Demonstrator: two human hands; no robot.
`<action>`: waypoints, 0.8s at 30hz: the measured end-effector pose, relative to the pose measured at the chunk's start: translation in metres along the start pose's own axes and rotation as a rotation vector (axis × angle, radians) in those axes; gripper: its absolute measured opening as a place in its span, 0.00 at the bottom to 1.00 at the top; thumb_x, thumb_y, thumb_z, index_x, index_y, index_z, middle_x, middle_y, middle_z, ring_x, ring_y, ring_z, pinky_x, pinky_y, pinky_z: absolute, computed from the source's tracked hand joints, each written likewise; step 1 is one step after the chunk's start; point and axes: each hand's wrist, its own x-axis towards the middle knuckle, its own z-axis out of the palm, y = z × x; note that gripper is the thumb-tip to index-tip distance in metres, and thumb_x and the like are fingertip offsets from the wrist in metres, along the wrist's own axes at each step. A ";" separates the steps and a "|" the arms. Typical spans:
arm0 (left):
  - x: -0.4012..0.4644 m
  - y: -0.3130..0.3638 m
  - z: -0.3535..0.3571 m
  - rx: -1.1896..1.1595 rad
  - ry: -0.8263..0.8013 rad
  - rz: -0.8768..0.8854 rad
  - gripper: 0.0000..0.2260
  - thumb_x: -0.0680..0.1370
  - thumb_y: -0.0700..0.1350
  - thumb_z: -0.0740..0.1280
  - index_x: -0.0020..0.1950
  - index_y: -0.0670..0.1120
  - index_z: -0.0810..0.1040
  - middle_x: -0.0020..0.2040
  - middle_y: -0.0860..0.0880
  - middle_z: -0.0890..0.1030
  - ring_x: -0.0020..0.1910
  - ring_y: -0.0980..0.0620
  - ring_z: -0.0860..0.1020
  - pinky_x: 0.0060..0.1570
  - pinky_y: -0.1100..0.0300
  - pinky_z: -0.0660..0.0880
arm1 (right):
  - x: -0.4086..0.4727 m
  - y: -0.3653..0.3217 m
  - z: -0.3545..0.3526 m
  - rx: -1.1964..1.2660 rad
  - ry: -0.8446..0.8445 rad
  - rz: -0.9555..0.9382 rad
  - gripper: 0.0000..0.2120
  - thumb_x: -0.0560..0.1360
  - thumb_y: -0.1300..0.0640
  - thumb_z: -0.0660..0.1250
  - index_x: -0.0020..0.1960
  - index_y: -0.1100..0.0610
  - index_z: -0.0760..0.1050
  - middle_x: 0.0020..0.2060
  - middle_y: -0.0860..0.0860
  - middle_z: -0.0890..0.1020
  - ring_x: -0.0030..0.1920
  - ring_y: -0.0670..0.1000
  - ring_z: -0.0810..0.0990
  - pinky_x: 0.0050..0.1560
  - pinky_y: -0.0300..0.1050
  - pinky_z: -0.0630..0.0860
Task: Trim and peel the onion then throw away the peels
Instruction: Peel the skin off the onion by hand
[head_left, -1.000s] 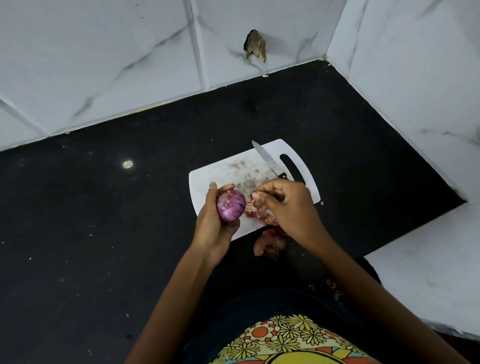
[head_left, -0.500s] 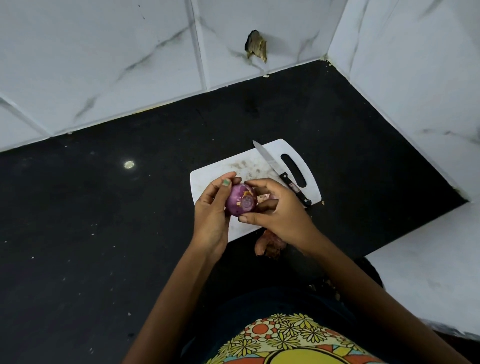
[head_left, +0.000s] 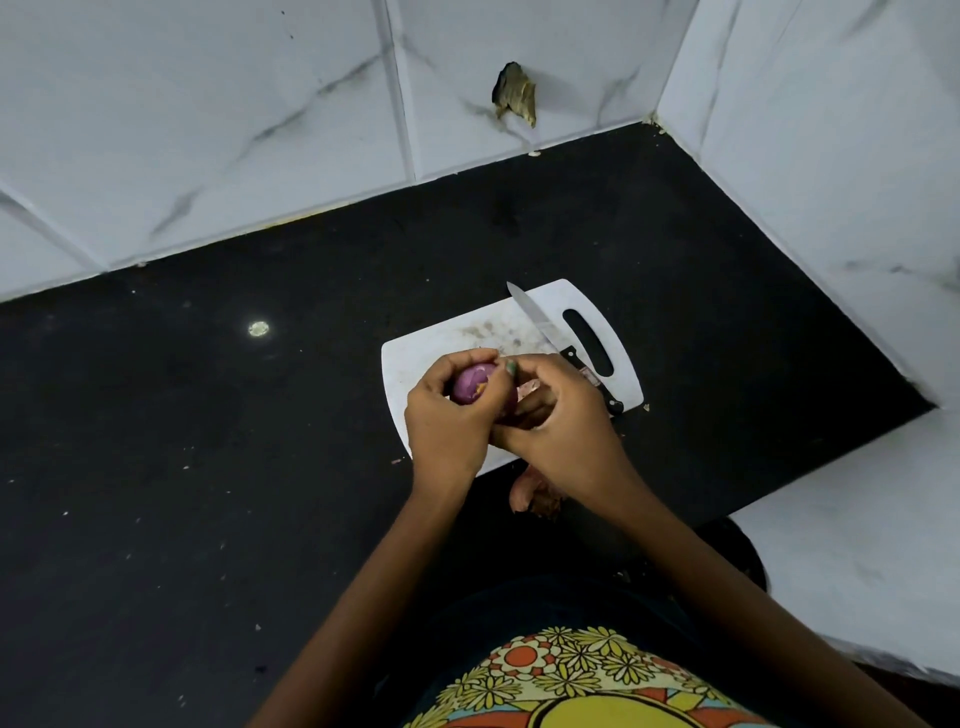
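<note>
In the middle of the frame, the left hand (head_left: 448, 422) is curled around a small round purple onion (head_left: 471, 383). Its fingers wrap over the top of the onion and its thumb lies across the front, so only a bit of the shiny purple side shows. The right hand (head_left: 560, 421) is right beside it, and the two hands touch. The right hand's fingers are bent in too. They seem to pinch a small pinkish bit of onion skin (head_left: 530, 387) at the onion's right side, but the fingers hide most of it.

Both hands are held over the near part of a white plastic cutting board with a handle hole (head_left: 431, 353). A small knife with a silver blade and black handle (head_left: 550, 336) lies flat on the board, just past the right hand. Its tip points to the top of the frame.

A little heap of brown papery onion peels (head_left: 535, 496) lies on the black stone counter (head_left: 208, 467), just below the board and under the right wrist.

White tiled walls with grey streaks (head_left: 208, 114) stand behind the counter and on the right. One tile at the top middle has a broken hole (head_left: 514, 98).
</note>
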 end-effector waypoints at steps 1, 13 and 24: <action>-0.002 0.000 0.001 0.022 -0.007 0.017 0.08 0.72 0.40 0.73 0.50 0.45 0.82 0.45 0.53 0.83 0.43 0.59 0.82 0.45 0.63 0.79 | 0.000 0.001 0.001 -0.004 0.025 -0.010 0.23 0.64 0.61 0.77 0.56 0.51 0.75 0.51 0.48 0.79 0.42 0.41 0.81 0.39 0.46 0.82; 0.020 0.009 -0.035 0.176 -0.585 -0.029 0.21 0.75 0.42 0.70 0.67 0.51 0.73 0.57 0.56 0.80 0.54 0.64 0.78 0.54 0.71 0.73 | 0.004 0.017 -0.016 0.462 -0.071 0.305 0.26 0.60 0.63 0.78 0.57 0.58 0.78 0.47 0.59 0.84 0.44 0.56 0.83 0.45 0.46 0.81; 0.013 -0.002 -0.016 0.003 -0.260 0.000 0.06 0.78 0.40 0.65 0.48 0.43 0.82 0.45 0.50 0.84 0.44 0.56 0.82 0.43 0.64 0.79 | 0.003 0.017 -0.014 0.439 -0.176 0.313 0.27 0.62 0.67 0.76 0.60 0.55 0.76 0.54 0.58 0.80 0.50 0.55 0.83 0.51 0.65 0.78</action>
